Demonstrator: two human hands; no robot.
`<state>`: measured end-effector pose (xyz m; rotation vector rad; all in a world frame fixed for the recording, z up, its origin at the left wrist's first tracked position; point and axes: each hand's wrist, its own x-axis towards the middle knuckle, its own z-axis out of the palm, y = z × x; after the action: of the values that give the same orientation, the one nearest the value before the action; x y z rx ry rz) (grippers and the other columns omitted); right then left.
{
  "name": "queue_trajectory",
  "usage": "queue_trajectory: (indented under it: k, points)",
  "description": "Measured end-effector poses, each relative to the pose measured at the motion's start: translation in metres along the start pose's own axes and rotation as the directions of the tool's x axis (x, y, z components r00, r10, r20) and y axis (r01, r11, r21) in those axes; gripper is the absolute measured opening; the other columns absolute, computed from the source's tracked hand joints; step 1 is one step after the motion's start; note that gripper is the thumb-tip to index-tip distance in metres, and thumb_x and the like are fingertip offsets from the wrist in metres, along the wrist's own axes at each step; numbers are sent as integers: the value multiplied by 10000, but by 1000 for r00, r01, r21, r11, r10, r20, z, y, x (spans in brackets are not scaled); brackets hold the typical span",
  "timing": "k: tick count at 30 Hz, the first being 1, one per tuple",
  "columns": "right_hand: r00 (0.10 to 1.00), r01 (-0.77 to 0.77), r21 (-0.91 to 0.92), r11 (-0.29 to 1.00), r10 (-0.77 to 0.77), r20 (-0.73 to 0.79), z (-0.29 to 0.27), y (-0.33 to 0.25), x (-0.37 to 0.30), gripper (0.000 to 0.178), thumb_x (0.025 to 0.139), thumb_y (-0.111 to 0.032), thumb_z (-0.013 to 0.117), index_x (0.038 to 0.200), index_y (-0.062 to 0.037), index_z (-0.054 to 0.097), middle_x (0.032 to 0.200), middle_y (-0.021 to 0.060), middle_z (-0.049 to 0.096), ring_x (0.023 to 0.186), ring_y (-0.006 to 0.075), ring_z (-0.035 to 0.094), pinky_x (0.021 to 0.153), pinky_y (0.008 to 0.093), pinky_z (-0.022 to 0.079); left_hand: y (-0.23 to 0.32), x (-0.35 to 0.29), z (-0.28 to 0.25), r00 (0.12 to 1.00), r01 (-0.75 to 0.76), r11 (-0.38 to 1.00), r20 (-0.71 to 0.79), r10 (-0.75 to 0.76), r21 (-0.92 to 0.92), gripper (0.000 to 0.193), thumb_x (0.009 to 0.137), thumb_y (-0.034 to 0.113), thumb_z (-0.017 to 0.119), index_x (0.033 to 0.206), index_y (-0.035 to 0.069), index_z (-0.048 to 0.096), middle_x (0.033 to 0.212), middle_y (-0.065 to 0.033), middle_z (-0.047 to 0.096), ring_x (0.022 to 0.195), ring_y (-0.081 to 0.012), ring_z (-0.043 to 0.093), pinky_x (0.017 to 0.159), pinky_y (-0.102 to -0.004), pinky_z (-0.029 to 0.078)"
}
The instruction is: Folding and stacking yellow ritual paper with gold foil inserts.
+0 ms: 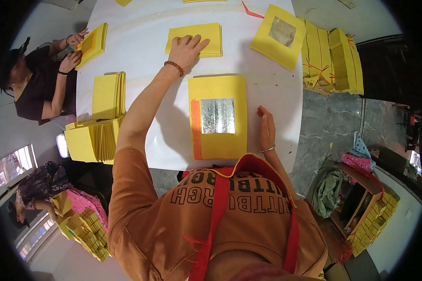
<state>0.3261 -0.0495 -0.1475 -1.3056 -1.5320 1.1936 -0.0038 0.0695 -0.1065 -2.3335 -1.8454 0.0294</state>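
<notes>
My left hand [188,50] reaches forward and rests on a stack of yellow paper [212,40], fingers apart. In front of me lies a yellow paper sheet [218,149] with a silver foil square [217,115] in its middle and an orange strip [196,129] down its left side. My right hand [267,129] is just right of this sheet, turned on its edge, fingers stretched out and holding nothing. Further right and forward is another stack of yellow paper [267,35] with a duller square on top.
Folded yellow stacks [109,96] and a thick bundle [96,140] stand at the white table's [169,150] left edge. A co-worker [42,89] handles yellow sheets at far left; another person is lower left. Red-tied yellow bundles [333,61] sit beyond the right edge.
</notes>
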Motion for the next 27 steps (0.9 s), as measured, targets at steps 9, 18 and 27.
queue_trajectory:
  k: [9, 18, 27]
  points:
    - [999, 17, -19, 1000, -17, 43, 1, -5, 2, 336, 922, -181, 387, 1147, 30, 520, 1103, 171, 562, 1022, 264, 534, 922, 338, 386, -6, -2, 17, 966, 78, 996, 249, -65, -44, 736, 795, 109, 475, 1413, 312, 131, 1488, -49, 101, 1361, -286, 98, 1046, -569, 126]
    - [866, 486, -245, 839, -426, 261, -4, -53, 6, 314, 794, -160, 593, 1096, -73, 582, 1105, 73, 566, 1115, 261, 467, 941, 373, 328, -7, -4, -3, 957, 44, 999, 288, -43, 3, 785, 761, 194, 541, 1416, 296, 120, 1471, -71, 139, 1341, -289, 163, 1030, -562, 167]
    - [765, 615, -312, 724, -453, 458, 6, -47, 0, 259, 753, -217, 644, 1000, -140, 634, 1092, 28, 575, 1106, 244, 475, 902, 383, 321, 14, -39, -69, 985, 143, 958, 127, -114, -247, 729, 741, 235, 600, 1384, 194, 258, 1432, -140, 224, 1308, -328, 214, 1033, -513, 223]
